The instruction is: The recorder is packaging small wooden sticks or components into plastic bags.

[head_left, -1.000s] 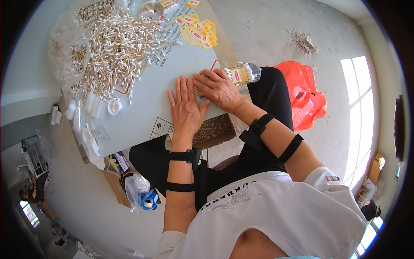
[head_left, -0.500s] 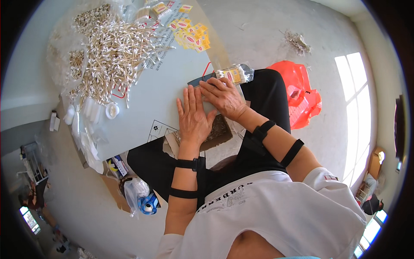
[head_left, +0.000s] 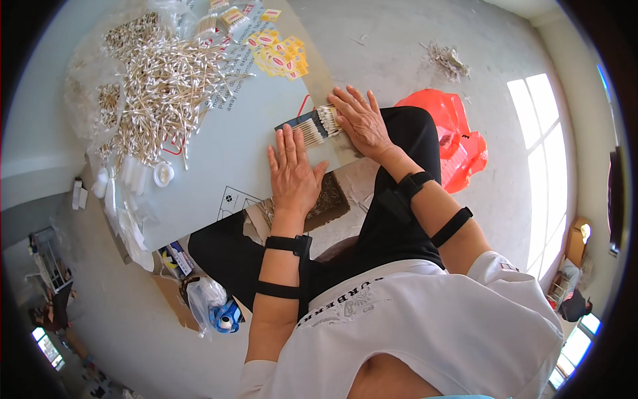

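My left hand (head_left: 294, 178) lies flat near the table's right edge, fingers stretched out, with the fingertips at the left end of a row of cotton swabs (head_left: 308, 132). The swabs rest side by side on a dark strip (head_left: 287, 124). Just beyond them is a second bundle of cotton swabs (head_left: 328, 120), its white tips showing. My right hand (head_left: 363, 125) rests over the right end of that bundle with its fingers extended and hides part of it. Neither hand is closed around anything.
A large heap of loose cotton swabs (head_left: 166, 80) spreads from a clear plastic bag on the left. Yellow cards (head_left: 279, 56) and packed swab bundles (head_left: 232, 18) lie at the far side. An open cardboard box (head_left: 332, 203) sits below the table edge; a red plastic bag (head_left: 458, 143) lies rightward.
My hands have moved apart, the right one shifting away and over the bundle. The row of swabs between them now shows, and the yellow-labelled pack end is covered.
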### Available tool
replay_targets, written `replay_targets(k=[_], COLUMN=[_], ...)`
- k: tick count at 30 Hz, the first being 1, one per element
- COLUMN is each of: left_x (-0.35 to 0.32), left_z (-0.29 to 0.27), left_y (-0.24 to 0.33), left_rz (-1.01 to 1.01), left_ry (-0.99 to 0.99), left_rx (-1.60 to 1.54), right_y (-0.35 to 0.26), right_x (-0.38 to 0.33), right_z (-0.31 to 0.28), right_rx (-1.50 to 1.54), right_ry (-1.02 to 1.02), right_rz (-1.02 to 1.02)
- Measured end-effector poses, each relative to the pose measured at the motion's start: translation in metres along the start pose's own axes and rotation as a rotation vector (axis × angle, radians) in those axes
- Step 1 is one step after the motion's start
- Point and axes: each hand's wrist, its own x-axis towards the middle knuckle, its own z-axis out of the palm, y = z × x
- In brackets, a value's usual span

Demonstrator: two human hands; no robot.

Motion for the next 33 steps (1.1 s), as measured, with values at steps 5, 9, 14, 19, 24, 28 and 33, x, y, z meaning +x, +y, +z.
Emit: replay_targets(k=[5, 9, 14, 19, 24, 28, 33], left_x=[0.01, 0.018, 0.026, 0.029, 0.042, 0.057, 0.059], left_z=[0.003, 0.008, 0.014, 0.019, 0.02, 0.03, 0.031], left_y=[0.009, 0.018, 0.029, 0.027, 0.023, 0.027, 0.031], left_rz=[-0.006, -0.004, 0.006, 0.027, -0.061, -0.182, -0.189], left_ry=[-0.016, -0.021, -0.011, 0.002, 0.429, 0.492, 0.484], left_rx=[-0.008, -0.023, -0.012, -0.009, -0.802, -1.174, -1.183], right_y=[0.002, 0.003, 0.003, 0.007, 0.017, 0.026, 0.019], right_x=[0.001, 0.0, 0.001, 0.0, 0.006, 0.016, 0.018], right_z=[0.003, 0.002, 0.003, 0.004, 0.005, 0.019, 0.025], right_rx=[0.13, 0.147, 0.16, 0.23, 0.76, 1.536, 1.698], right_ry=[-0.016, -0.007, 0.001, 0.018, 0.479, 0.253, 0.23], right_rz=[-0.009, -0.018, -0.036, -0.027, 0.376, 0.627, 0.688])
